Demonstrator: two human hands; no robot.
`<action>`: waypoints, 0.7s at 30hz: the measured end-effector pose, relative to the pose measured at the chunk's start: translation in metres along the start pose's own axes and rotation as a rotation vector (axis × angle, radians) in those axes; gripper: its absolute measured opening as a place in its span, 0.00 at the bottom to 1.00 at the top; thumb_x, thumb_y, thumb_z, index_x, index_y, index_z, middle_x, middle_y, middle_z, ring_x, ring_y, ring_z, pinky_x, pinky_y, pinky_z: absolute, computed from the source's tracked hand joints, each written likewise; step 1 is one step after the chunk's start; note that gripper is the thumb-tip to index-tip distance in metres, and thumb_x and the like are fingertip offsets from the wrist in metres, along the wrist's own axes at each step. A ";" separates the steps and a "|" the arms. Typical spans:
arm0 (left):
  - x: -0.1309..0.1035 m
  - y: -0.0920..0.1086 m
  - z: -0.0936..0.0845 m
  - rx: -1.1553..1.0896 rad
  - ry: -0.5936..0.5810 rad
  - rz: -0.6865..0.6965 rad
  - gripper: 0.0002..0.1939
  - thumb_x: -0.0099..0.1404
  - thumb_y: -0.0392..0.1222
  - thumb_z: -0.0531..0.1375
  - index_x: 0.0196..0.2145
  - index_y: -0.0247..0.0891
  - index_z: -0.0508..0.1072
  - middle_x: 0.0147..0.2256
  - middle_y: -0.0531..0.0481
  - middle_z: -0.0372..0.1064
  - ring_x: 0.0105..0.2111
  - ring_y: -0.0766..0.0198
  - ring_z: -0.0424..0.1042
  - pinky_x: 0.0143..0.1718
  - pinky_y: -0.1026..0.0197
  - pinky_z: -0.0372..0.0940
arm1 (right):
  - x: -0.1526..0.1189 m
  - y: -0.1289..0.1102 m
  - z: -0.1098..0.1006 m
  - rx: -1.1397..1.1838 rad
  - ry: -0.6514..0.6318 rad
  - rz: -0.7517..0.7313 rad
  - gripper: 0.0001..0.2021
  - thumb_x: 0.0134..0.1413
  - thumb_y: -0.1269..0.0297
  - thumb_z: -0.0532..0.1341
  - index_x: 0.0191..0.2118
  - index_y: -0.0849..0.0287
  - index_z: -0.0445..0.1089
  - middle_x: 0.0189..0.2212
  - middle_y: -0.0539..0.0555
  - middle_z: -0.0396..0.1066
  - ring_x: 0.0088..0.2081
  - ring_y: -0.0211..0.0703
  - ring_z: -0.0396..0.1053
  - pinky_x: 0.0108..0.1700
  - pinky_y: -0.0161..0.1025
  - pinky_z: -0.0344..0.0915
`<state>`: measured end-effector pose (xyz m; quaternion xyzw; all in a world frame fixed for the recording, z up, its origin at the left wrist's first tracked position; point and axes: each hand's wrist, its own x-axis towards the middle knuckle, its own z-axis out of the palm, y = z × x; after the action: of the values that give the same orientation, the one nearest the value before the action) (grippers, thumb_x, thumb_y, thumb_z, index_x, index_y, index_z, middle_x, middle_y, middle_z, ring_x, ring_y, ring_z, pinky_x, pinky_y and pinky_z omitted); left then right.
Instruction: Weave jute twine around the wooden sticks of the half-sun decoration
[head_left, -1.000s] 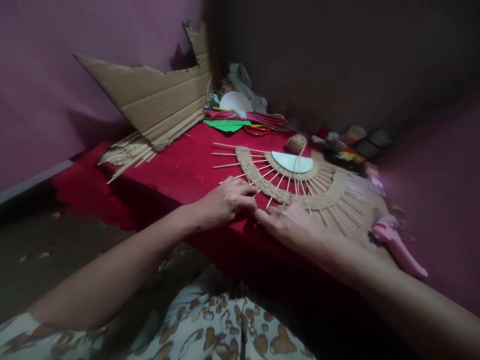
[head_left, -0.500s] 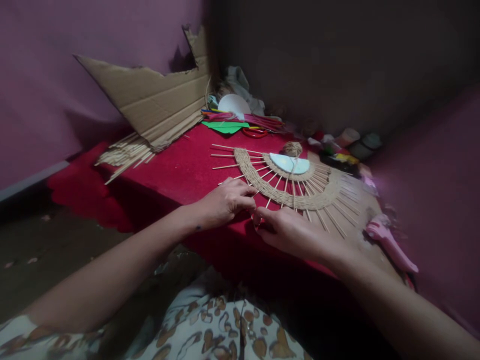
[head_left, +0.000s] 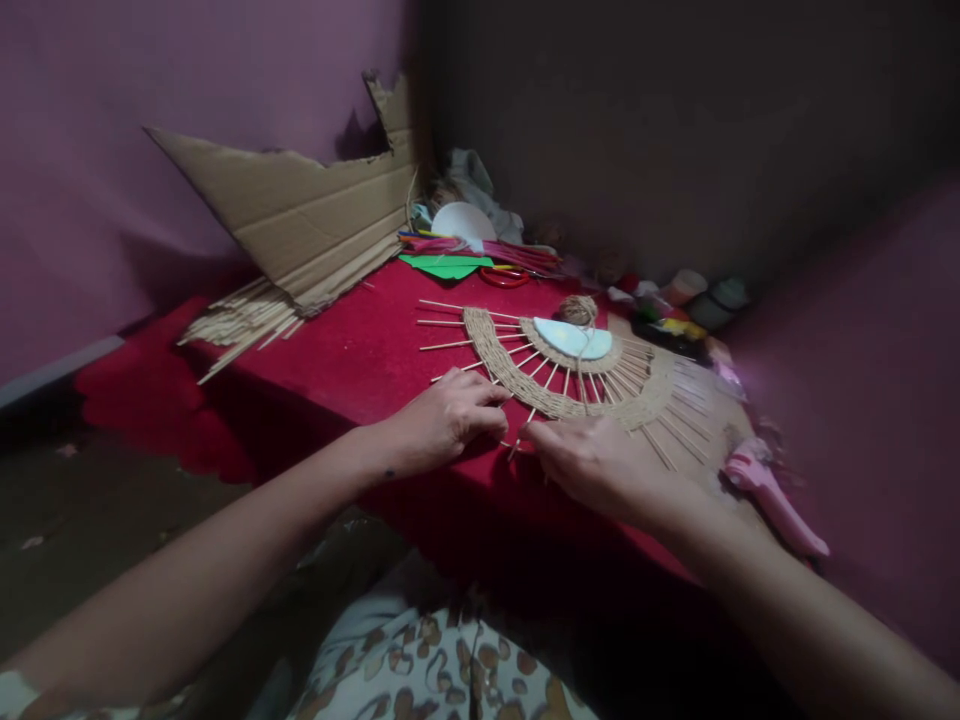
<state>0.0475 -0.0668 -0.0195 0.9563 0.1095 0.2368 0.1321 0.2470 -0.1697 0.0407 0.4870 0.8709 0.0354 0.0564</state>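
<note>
A half-round fan of thin wooden sticks with a woven twine band (head_left: 517,385) lies on the red cloth. A pale blue half-disc (head_left: 574,338) sits at its centre, with a strand of twine hanging over it. My left hand (head_left: 465,415) is closed at the fan's near left edge, over the stick ends. My right hand (head_left: 589,455) is closed in a pinch beside it, hiding some of the near sticks. A thin strand (head_left: 514,446) seems to run between both sets of fingertips, crossing a stick end; its material is too small to tell.
A twine ball (head_left: 579,310) rests behind the fan. Loose sticks (head_left: 244,315) lie by a torn cardboard sheet (head_left: 300,215) at left. Red-handled scissors (head_left: 504,277) and green sheets (head_left: 446,266) are at the back. A pink object (head_left: 776,500) lies at right, near bottles (head_left: 716,300).
My hands have drawn slightly apart, and the right hand has turned more knuckles-up, its fingers closing. A stick end now shows between them. The whole view has shifted a little.
</note>
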 end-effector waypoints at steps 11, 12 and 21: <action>0.001 0.006 -0.005 0.071 -0.043 -0.034 0.13 0.69 0.37 0.51 0.41 0.42 0.75 0.54 0.41 0.66 0.49 0.53 0.65 0.50 0.47 0.58 | -0.026 0.050 0.015 0.282 0.111 0.328 0.08 0.61 0.65 0.56 0.40 0.55 0.72 0.30 0.52 0.76 0.30 0.40 0.71 0.33 0.36 0.62; 0.001 0.006 -0.005 0.067 -0.046 -0.041 0.13 0.69 0.37 0.51 0.41 0.42 0.75 0.54 0.41 0.65 0.49 0.52 0.65 0.50 0.47 0.58 | -0.030 0.053 0.014 0.331 0.132 0.327 0.07 0.60 0.65 0.57 0.39 0.55 0.73 0.30 0.52 0.76 0.31 0.39 0.71 0.34 0.35 0.63; 0.003 0.010 -0.012 0.012 0.002 -0.056 0.12 0.70 0.39 0.50 0.42 0.38 0.73 0.52 0.41 0.67 0.49 0.56 0.65 0.50 0.52 0.61 | -0.045 0.055 0.023 0.412 0.195 0.211 0.11 0.62 0.61 0.56 0.36 0.56 0.75 0.31 0.52 0.74 0.33 0.38 0.70 0.37 0.36 0.65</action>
<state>0.0456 -0.0733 -0.0053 0.9534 0.1378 0.2332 0.1330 0.3199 -0.1793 0.0268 0.5708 0.8053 -0.0906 -0.1324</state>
